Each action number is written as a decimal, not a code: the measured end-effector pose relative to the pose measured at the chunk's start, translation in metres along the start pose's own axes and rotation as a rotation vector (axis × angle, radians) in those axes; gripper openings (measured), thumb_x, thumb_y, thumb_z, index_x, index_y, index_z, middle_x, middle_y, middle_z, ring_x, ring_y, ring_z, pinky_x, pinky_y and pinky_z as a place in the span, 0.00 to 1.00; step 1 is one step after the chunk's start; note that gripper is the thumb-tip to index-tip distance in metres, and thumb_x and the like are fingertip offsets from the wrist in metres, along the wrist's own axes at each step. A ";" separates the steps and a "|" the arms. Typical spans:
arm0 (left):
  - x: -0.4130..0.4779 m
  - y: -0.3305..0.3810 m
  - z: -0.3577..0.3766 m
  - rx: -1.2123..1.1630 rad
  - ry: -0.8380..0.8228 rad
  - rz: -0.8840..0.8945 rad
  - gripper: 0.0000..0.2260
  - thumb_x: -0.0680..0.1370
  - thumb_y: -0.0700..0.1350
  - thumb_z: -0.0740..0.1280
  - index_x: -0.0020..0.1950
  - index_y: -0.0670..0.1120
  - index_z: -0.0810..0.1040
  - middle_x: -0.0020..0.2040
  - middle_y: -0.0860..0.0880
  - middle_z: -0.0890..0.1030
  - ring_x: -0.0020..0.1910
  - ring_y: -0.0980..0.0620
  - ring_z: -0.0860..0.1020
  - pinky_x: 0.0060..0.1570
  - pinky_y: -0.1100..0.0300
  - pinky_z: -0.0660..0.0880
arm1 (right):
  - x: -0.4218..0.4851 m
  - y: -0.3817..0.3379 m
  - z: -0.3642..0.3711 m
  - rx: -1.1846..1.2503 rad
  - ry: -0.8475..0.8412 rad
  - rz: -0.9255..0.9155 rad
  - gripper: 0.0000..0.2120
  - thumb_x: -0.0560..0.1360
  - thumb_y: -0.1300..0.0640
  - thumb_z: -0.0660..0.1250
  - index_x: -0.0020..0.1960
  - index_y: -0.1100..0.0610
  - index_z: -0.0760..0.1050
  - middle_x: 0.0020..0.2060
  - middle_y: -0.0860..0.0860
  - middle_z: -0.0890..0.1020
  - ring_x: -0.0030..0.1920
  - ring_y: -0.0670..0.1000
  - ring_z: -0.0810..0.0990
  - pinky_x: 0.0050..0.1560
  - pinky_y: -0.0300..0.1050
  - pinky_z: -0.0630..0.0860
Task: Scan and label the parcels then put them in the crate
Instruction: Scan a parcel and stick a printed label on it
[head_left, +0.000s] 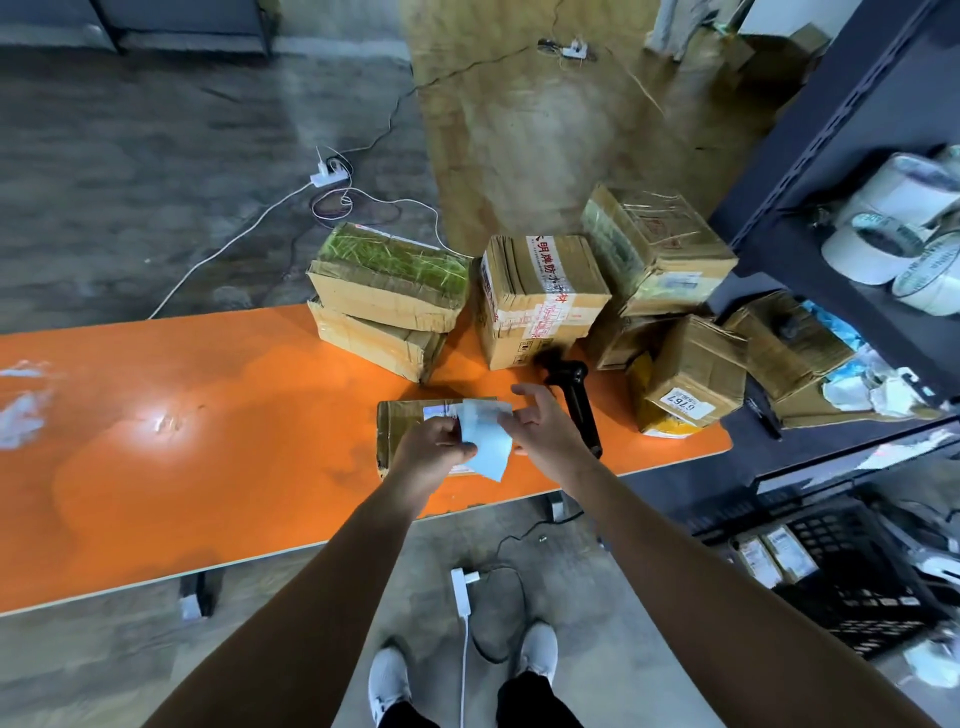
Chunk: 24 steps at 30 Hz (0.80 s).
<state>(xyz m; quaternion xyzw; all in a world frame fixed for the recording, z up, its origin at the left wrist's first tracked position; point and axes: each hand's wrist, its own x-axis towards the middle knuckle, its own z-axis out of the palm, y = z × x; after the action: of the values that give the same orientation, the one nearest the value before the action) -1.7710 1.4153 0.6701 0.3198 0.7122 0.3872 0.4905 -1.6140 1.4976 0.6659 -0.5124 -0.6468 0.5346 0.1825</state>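
Note:
A flat brown parcel (402, 423) lies on the orange table (208, 415) in front of me. Over it, both hands hold a pale blue label sheet (488, 441). My left hand (434, 447) pinches its left edge, and my right hand (540, 426) pinches the right side with the other fingers spread. A black handheld scanner (574, 395) lies on the table just right of my right hand. The black crate (852, 571) stands on the floor at the lower right, with two labelled parcels (774, 556) inside.
Several taped cardboard parcels (540, 296) are piled at the table's far right end. A dark metal shelf (831, 171) with tape rolls (893, 228) stands on the right. Power strips and cables (332, 176) lie on the floor beyond and beneath the table.

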 end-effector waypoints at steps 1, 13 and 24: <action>-0.001 -0.001 0.000 0.038 0.001 -0.003 0.11 0.72 0.35 0.72 0.54 0.39 0.82 0.45 0.47 0.84 0.41 0.53 0.80 0.39 0.64 0.73 | 0.001 -0.002 0.002 -0.002 0.025 0.021 0.21 0.76 0.51 0.70 0.66 0.48 0.68 0.46 0.49 0.80 0.48 0.50 0.82 0.49 0.54 0.82; -0.001 -0.012 -0.004 -0.104 0.089 -0.052 0.10 0.72 0.34 0.72 0.52 0.42 0.83 0.43 0.48 0.84 0.43 0.50 0.81 0.50 0.54 0.78 | -0.008 -0.012 0.001 0.020 -0.088 -0.003 0.20 0.75 0.59 0.72 0.64 0.51 0.72 0.48 0.47 0.82 0.50 0.46 0.81 0.43 0.35 0.78; -0.002 -0.014 -0.004 0.096 0.109 0.068 0.11 0.72 0.36 0.72 0.54 0.41 0.83 0.45 0.48 0.84 0.44 0.52 0.82 0.48 0.56 0.79 | -0.004 -0.009 0.004 -0.033 -0.060 -0.020 0.10 0.78 0.58 0.68 0.58 0.51 0.76 0.45 0.44 0.81 0.50 0.48 0.81 0.49 0.44 0.82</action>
<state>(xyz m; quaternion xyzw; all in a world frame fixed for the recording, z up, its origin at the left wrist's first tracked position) -1.7751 1.4060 0.6596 0.3454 0.7442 0.3861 0.4218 -1.6199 1.4930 0.6734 -0.4925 -0.6659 0.5372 0.1598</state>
